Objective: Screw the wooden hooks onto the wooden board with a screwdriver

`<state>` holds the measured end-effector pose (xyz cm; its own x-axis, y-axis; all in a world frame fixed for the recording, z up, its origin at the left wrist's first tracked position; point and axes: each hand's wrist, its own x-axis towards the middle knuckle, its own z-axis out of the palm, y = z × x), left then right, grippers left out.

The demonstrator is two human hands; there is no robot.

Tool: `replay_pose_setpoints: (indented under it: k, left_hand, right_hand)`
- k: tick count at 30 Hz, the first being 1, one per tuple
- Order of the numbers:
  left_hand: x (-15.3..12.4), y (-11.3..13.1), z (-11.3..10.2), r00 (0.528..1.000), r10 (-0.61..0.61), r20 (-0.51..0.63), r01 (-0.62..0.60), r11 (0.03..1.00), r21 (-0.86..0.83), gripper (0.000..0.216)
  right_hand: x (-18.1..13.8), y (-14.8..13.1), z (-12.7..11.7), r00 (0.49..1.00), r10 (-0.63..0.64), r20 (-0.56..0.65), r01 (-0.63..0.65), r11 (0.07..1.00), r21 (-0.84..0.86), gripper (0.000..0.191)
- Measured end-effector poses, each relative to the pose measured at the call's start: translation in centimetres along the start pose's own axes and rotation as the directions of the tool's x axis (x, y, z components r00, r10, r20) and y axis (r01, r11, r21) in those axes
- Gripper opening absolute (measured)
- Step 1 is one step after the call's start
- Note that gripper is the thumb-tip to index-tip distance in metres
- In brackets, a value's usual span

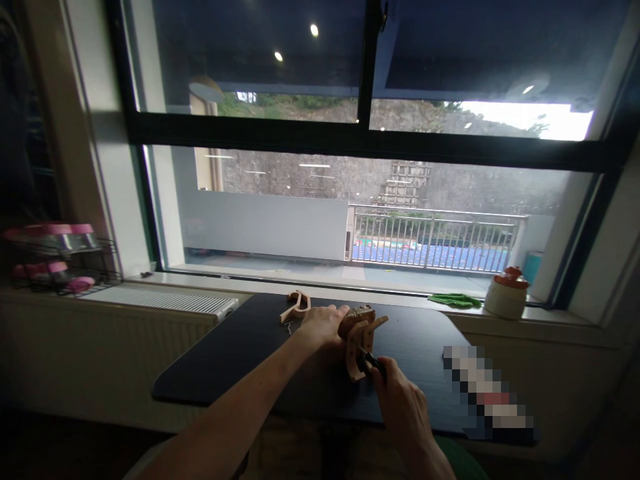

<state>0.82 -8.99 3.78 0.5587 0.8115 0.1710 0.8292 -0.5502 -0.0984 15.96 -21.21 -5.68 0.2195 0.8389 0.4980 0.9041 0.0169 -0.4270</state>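
Observation:
A small wooden model [358, 339] stands on the dark table [235, 353] in front of the window. My left hand [323, 325] rests on the model's left side with fingers curled against it, steadying it. My right hand [400, 397] is closed around a thin dark tool [373, 362], whose tip touches the model's lower part. A separate curved wooden piece [296, 305] lies on the table just beyond my left hand.
A white and orange jar [507, 292] and a green cloth [455, 301] sit on the window sill at right. A wire rack with pink-rimmed bowls [55, 257] stands at left above a radiator [160, 299]. A blurred-out item [487, 393] lies on the table's right edge.

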Motion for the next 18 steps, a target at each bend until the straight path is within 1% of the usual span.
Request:
replay_pose_setpoints:
  k: [3,6,8,11,12,14,16,18]
  left_hand:
    - [0.04,-0.02,-0.02,1.0,0.0,-0.001,0.0,1.0,0.002,0.07]
    - [0.05,-0.04,-0.04,1.0,0.0,0.002,0.0,1.0,0.003,0.07]
    - [0.01,-0.02,-0.05,1.0,0.001,0.004,-0.001,1.0,0.003,0.072]
    - [-0.1,0.06,-0.14,1.0,0.0,0.01,0.0,1.0,0.0,0.072]
    - [-0.14,0.1,-0.19,1.0,-0.002,0.013,0.002,1.0,0.0,0.072]
    - [-0.18,0.17,-0.29,1.0,-0.009,0.018,0.009,1.0,-0.001,0.07]
    - [-0.18,0.21,-0.35,1.0,-0.013,0.019,0.013,1.0,0.001,0.069]
    - [-0.14,0.2,-0.33,1.0,-0.014,0.018,0.014,1.0,0.002,0.068]
  right_hand:
    - [0.25,-0.13,-0.5,1.0,-0.02,-0.019,0.019,0.998,-0.052,0.029]
    - [0.29,-0.18,-0.79,1.0,-0.031,0.003,0.031,0.996,-0.087,0.032]
    - [0.16,-0.13,-0.76,0.999,-0.041,0.01,0.041,0.997,-0.069,0.03]
    - [-0.12,0.03,-0.39,0.999,-0.047,0.007,0.047,0.999,-0.006,0.039]
    - [-0.2,0.08,-0.22,0.999,-0.041,0.007,0.041,0.999,0.009,0.039]
    - [-0.26,0.15,0.07,1.0,-0.026,0.005,0.026,1.0,0.016,0.033]
    - [-0.21,0.15,0.17,1.0,-0.023,-0.015,0.023,1.0,-0.007,0.026]
    - [-0.08,0.11,0.03,0.998,-0.046,-0.036,0.044,0.998,-0.046,0.023]
